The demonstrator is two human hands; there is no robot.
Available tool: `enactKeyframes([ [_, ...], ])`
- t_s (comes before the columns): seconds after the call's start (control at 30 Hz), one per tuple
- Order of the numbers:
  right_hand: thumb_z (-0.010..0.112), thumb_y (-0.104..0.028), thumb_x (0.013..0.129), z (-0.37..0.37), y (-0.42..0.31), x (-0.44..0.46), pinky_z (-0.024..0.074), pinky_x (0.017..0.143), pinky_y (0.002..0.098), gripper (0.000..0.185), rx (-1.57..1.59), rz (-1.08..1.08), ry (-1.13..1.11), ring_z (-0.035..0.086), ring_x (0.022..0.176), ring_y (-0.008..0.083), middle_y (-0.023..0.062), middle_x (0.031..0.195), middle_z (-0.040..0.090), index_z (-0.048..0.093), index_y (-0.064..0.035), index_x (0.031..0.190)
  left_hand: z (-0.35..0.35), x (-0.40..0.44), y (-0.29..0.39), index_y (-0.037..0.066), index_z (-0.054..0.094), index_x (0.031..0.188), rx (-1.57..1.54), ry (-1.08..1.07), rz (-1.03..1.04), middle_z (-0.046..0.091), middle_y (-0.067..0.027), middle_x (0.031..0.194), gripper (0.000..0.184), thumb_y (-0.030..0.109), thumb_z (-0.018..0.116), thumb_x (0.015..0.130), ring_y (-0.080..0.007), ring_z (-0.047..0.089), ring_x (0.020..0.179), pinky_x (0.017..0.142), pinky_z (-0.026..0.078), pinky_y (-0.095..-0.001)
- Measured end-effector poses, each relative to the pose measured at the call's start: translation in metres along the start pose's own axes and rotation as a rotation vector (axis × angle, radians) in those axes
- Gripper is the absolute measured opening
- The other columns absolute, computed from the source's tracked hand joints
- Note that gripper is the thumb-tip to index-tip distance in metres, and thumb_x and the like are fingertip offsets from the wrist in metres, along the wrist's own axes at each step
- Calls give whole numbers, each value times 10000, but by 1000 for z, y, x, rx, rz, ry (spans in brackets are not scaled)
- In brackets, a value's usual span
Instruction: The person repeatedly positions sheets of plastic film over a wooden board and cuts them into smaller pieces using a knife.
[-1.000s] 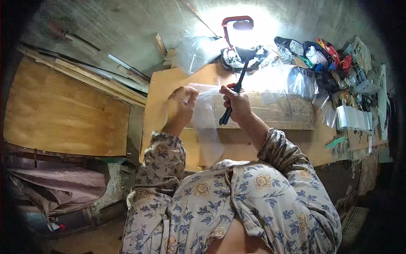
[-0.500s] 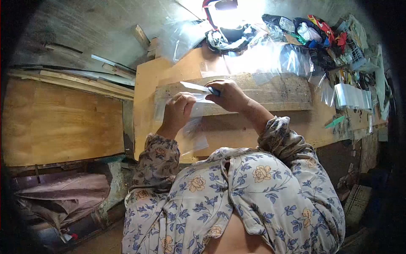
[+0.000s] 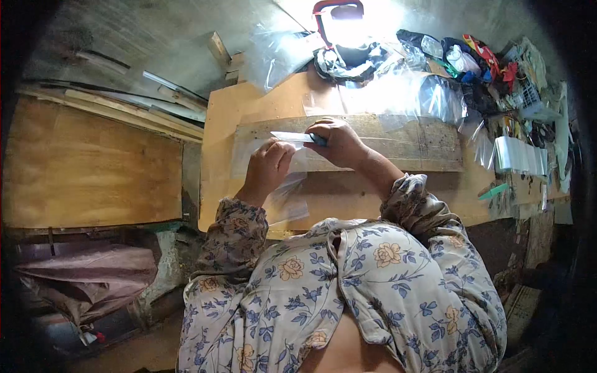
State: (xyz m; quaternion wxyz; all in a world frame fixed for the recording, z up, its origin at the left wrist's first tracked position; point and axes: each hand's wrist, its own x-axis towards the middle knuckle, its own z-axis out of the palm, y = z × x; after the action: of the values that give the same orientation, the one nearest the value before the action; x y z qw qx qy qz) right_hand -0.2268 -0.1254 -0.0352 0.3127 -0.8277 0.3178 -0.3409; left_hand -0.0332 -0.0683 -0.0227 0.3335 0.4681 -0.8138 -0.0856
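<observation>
Wooden table [image 3: 219, 124] toward 12 o'clock, weathered board [image 3: 404, 143] on it. Clear film [image 3: 291, 202] hangs at 5 o'clock off left hand [image 3: 268, 165], fingers closed, apparently pinching it. Right hand [image 3: 342, 146] grips knife [image 3: 292, 137], blade toward 9. Status: film and knife both in hand; can't tell what's cut or left.

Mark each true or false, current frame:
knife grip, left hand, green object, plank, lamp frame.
1. The right hand grips the knife, its blade pointing left. True.
2. The left hand lies flat with its fingers spread. False: its fingers are bent together at the clear film.
3. The green object lies right of both hands. True.
4. The plank ends left of the right hand. False: it extends well right of it.
5. The lamp frame is green. False: it is red.
</observation>
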Motion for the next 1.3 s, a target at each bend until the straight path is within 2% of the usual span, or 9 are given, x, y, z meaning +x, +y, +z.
enactKeyframes([
  [0.23,636,-164,741,-39,-38,28,462,680,371,164,-220,-209,42,567,779,292,117,801,595,584,-35,830,8,-12,10,88,546,828,246,178,-109,567,-117,941,181,67,642,676,-322,527,880,755,418,-415],
  [0.4,594,-163,772,-65,-51,46,441,662,365,150,-210,-307,133,553,728,291,131,778,564,563,-27,829,3,-20,-8,78,536,820,272,312,-50,574,-113,910,130,50,610,717,-300,542,855,735,433,-384],
  [0.53,548,-244,814,-95,-78,45,419,642,380,243,-143,5,100,545,695,303,157,751,554,555,-7,863,-39,-4,14,54,510,827,227,394,-108,580,-116,839,79,40,566,773,-297,569,796,681,454,-334],
  [0.6,536,-235,819,-104,-78,37,425,642,359,243,-51,85,179,569,699,261,163,752,573,559,-1,880,-58,-2,14,42,505,832,42,149,-368,576,-105,761,62,40,552,792,-288,569,694,621,448,-344],
  [0.63,532,-230,818,-110,-72,33,429,649,345,236,-44,151,144,573,710,239,151,761,585,566,-7,888,-57,3,6,49,502,824,-87,231,-161,497,3,645,47,81,515,855,-55,452,575,522,384,-217],
  [0.73,542,-235,802,-111,-34,7,433,646,307,233,57,268,163,561,691,171,99,759,603,585,-27,898,-71,8,19,46,499,821,-306,0,-399,481,22,630,61,89,534,846,-45,444,550,497,370,-206],
  [0.83,577,-221,789,-100,-8,-26,427,588,263,218,195,618,166,515,617,112,47,697,584,591,-15,856,-68,15,14,51,513,803,-206,-203,-375,482,29,649,76,96,573,818,-47,463,602,548,399,-202],
  [1.0,592,-189,792,-75,25,-80,382,495,205,131,536,859,289,461,566,56,-2,701,574,606,-61,813,-23,11,-22,28,526,785,-307,-623,-450,512,-9,679,121,132,589,792,-66,475,659,600,416,-226],
  [1.3,607,-152,772,-58,56,-109,383,515,221,104,505,943,346,468,571,69,-9,672,552,600,-49,779,35,-3,-35,5,565,818,-267,-534,-482,610,-140,752,129,101,610,744,-216,599,693,635,465,-310],
])
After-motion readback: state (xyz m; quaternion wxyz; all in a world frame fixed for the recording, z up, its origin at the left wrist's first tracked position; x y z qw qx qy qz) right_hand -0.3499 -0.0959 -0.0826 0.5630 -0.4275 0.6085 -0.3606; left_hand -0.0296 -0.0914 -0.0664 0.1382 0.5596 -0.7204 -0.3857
